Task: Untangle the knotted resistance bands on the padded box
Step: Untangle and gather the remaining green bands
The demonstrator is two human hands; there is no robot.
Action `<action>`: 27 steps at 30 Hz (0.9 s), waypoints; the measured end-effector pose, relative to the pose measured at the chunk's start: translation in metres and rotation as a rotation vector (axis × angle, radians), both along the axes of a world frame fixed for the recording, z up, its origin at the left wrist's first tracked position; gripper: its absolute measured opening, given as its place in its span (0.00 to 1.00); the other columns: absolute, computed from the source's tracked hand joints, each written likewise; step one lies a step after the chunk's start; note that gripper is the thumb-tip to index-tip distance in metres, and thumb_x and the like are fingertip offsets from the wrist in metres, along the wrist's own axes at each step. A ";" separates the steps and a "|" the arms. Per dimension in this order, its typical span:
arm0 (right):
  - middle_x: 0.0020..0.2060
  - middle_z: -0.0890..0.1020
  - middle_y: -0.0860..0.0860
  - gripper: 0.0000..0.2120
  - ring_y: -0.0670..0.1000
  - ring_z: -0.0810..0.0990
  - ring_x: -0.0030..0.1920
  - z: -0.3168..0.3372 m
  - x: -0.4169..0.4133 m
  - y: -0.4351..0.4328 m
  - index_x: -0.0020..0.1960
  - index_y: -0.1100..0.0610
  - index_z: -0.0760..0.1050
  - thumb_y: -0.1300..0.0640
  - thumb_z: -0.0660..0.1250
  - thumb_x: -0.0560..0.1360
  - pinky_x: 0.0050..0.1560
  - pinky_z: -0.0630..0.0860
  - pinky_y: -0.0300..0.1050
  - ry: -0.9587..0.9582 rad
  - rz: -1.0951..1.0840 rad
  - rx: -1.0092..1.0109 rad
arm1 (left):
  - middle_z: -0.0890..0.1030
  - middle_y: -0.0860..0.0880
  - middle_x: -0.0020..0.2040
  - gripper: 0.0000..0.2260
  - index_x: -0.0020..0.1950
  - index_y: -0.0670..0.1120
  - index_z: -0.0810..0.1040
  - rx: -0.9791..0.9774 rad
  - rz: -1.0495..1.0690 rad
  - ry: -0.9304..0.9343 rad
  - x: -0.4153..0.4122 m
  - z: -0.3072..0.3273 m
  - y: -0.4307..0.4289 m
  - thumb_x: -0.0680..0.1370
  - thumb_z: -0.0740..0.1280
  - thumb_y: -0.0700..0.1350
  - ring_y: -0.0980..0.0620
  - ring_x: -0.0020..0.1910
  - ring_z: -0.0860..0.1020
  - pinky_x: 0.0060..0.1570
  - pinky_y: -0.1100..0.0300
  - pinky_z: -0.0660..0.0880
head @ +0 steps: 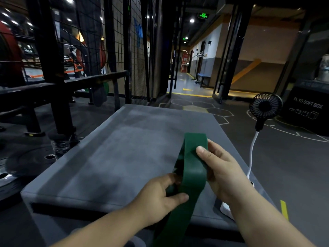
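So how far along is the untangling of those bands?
Nothing visibly finished yet. In hand: the left hand grips the green band low, and the right hand pinches its folded upper part, above the padded box. Left: a dark bunch between the hands looks tangled, so the loosening seems mostly ahead.

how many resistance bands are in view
1 for sure: the green band, held by the left hand and right hand over the padded box. Something dark beside the left hand may be a second, mostly hidden.
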State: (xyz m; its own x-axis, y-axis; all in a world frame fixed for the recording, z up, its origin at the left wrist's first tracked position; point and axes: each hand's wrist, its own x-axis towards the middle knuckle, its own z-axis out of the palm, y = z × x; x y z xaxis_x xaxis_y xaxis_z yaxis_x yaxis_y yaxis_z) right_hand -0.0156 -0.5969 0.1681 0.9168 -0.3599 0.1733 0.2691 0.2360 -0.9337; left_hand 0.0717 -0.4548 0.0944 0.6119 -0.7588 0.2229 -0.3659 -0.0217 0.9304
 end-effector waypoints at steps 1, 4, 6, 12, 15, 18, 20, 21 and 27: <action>0.46 0.86 0.53 0.36 0.51 0.85 0.45 -0.001 0.001 0.001 0.70 0.56 0.71 0.54 0.77 0.63 0.40 0.81 0.42 0.018 -0.049 0.016 | 0.84 0.59 0.52 0.12 0.53 0.57 0.79 -0.022 0.023 -0.020 0.000 0.002 0.000 0.74 0.72 0.42 0.60 0.54 0.81 0.56 0.64 0.75; 0.45 0.84 0.55 0.43 0.52 0.85 0.43 -0.008 0.006 0.006 0.71 0.58 0.67 0.54 0.79 0.60 0.39 0.81 0.43 0.019 -0.078 0.109 | 0.85 0.58 0.50 0.09 0.51 0.55 0.80 -0.065 0.087 -0.072 0.000 0.004 0.001 0.73 0.72 0.45 0.59 0.52 0.82 0.54 0.61 0.76; 0.42 0.84 0.59 0.39 0.55 0.84 0.39 -0.012 0.007 0.011 0.56 0.61 0.79 0.46 0.85 0.50 0.38 0.81 0.45 -0.008 0.004 0.203 | 0.84 0.60 0.46 0.08 0.47 0.55 0.79 -0.087 0.162 -0.121 0.001 0.004 0.001 0.73 0.74 0.43 0.62 0.48 0.82 0.49 0.67 0.75; 0.42 0.85 0.55 0.19 0.52 0.84 0.44 -0.013 -0.002 0.018 0.45 0.56 0.85 0.48 0.79 0.57 0.44 0.79 0.41 0.059 0.170 -0.158 | 0.84 0.59 0.46 0.14 0.52 0.56 0.80 -0.076 0.183 -0.080 0.002 0.006 0.001 0.73 0.73 0.39 0.63 0.47 0.81 0.47 0.67 0.76; 0.38 0.84 0.54 0.07 0.54 0.83 0.44 -0.008 -0.001 0.016 0.43 0.54 0.85 0.53 0.70 0.69 0.46 0.80 0.45 -0.015 0.164 -0.148 | 0.83 0.55 0.45 0.10 0.49 0.53 0.78 0.003 0.168 -0.087 0.001 0.008 0.002 0.72 0.75 0.43 0.64 0.44 0.80 0.46 0.65 0.74; 0.31 0.75 0.56 0.08 0.57 0.79 0.35 -0.003 0.001 0.005 0.42 0.57 0.80 0.53 0.73 0.68 0.42 0.79 0.52 -0.092 0.180 0.056 | 0.78 0.58 0.40 0.11 0.45 0.54 0.72 0.118 0.089 -0.082 0.000 0.012 0.004 0.72 0.74 0.49 0.66 0.38 0.75 0.40 0.71 0.71; 0.29 0.69 0.53 0.17 0.52 0.73 0.29 0.000 0.001 -0.007 0.42 0.58 0.77 0.50 0.79 0.62 0.35 0.77 0.49 -0.150 0.192 0.149 | 0.76 0.56 0.41 0.10 0.48 0.54 0.70 0.210 0.059 -0.055 0.005 0.016 0.011 0.75 0.70 0.54 0.63 0.38 0.74 0.39 0.70 0.69; 0.29 0.67 0.52 0.18 0.50 0.69 0.28 0.002 0.000 -0.014 0.42 0.58 0.77 0.48 0.79 0.60 0.33 0.75 0.46 -0.177 0.176 0.156 | 0.76 0.54 0.43 0.09 0.50 0.55 0.70 0.242 0.035 -0.027 0.007 0.020 0.014 0.76 0.69 0.54 0.61 0.41 0.74 0.40 0.68 0.70; 0.33 0.70 0.53 0.24 0.50 0.69 0.32 -0.004 -0.004 -0.038 0.57 0.55 0.80 0.58 0.79 0.61 0.37 0.71 0.42 -0.189 0.091 -0.134 | 0.73 0.49 0.40 0.15 0.46 0.60 0.68 0.225 -0.121 0.022 0.018 0.027 0.028 0.67 0.73 0.53 0.52 0.37 0.70 0.41 0.55 0.68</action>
